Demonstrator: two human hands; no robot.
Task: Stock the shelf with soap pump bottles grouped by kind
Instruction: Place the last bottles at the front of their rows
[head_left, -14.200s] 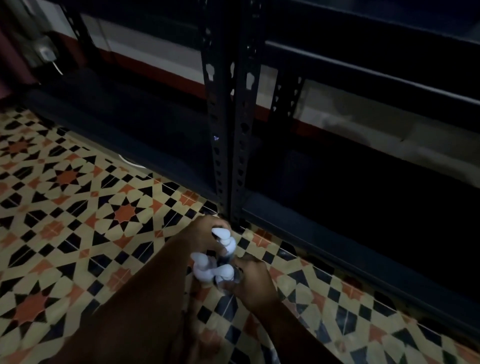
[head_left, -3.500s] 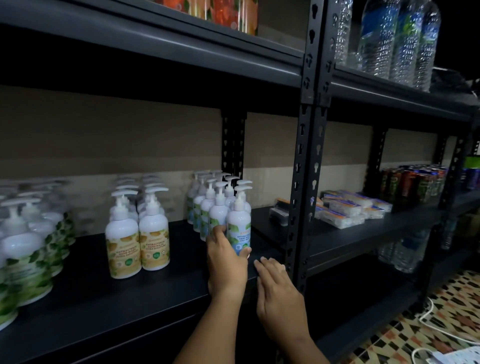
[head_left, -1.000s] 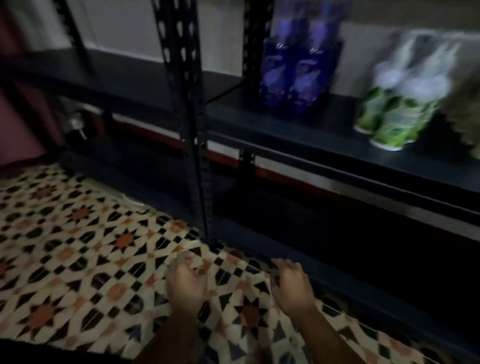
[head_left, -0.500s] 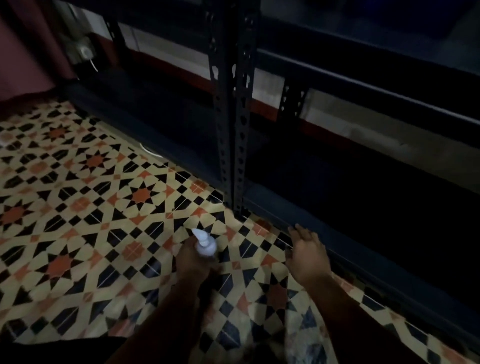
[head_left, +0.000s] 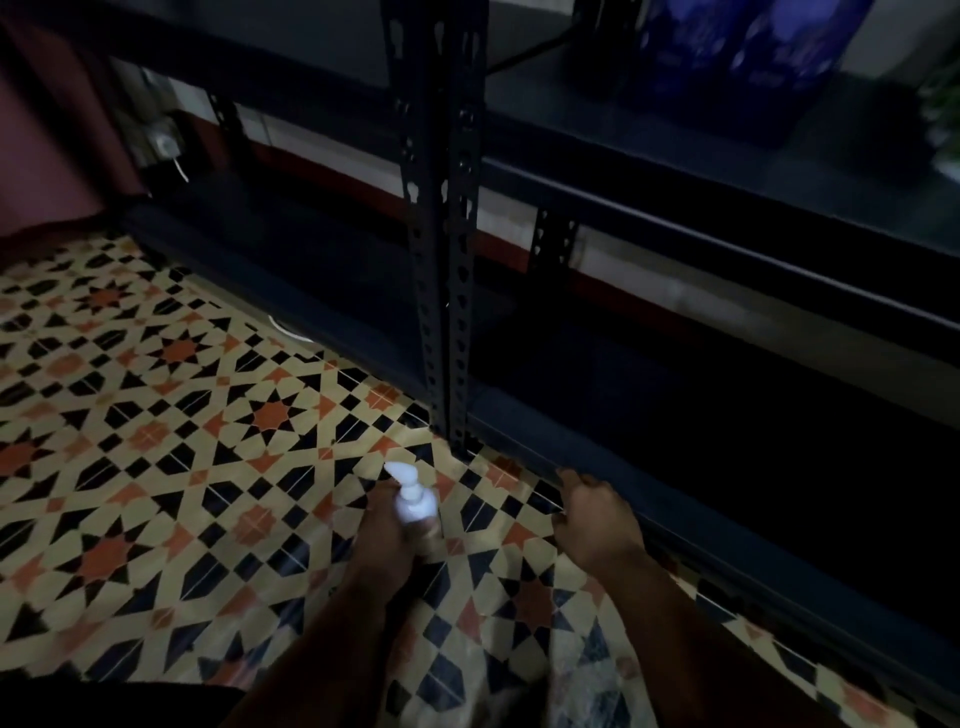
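Note:
My left hand (head_left: 388, 535) is wrapped around a soap pump bottle (head_left: 413, 499) low over the tiled floor; only its white pump head and shoulder show above my fingers. My right hand (head_left: 592, 517) hovers to its right with loosely curled fingers, holding nothing, close to the front rail of the lowest shelf (head_left: 675, 525). Two purple soap bottles (head_left: 727, 47) stand on the dark shelf (head_left: 701, 171) at the upper right, with a green-labelled bottle (head_left: 943, 88) at the right edge.
A dark perforated metal upright (head_left: 441, 260) rises just beyond my hands. The patterned tile floor (head_left: 156, 441) spreads to the left. A wall socket with a white cable (head_left: 166, 148) sits at the far left, behind the rack.
Since a second ago my left hand has closed on a pump bottle and lifted it slightly. The view has tilted up, so the purple bottles show again.

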